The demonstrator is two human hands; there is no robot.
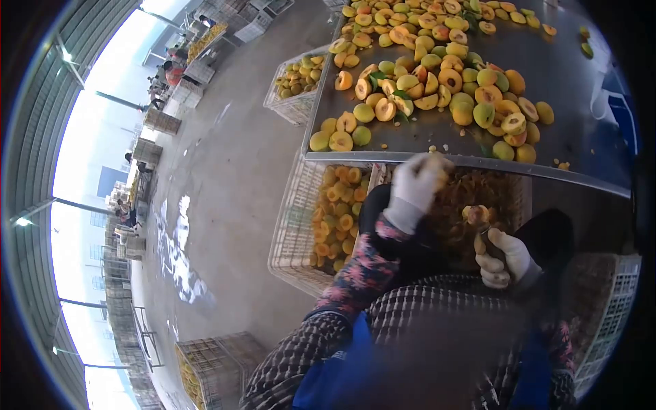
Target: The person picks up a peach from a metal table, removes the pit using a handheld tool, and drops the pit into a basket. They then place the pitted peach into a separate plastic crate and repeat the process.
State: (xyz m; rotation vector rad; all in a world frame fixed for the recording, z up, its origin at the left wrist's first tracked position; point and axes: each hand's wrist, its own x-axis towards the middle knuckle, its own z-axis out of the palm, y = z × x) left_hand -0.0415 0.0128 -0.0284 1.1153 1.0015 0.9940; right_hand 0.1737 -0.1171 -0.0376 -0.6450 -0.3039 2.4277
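My left hand [418,183], in a white glove, is raised at the table's front edge. Its fingers are curled together and blurred by motion; their yellowish tips hide any small thing between them. Lower down, my gloved right hand [504,261] is closed around the handle of a slim hand tool [484,239]. A cut piece of yellow stone fruit [476,214] with a brownish middle sits at the tool's upper end. Below both hands is a crate of brown scraps [488,188]. Whole and halved yellow-green stone fruit [451,80] lie heaped on the metal table [574,140].
Left of my knees stands a white crate [290,239] holding halved fruit [338,212]. Another fruit crate [298,82] is beside the table. A crate [222,362] sits behind on the concrete floor [239,205]. People [172,72] work at far tables among stacked crates.
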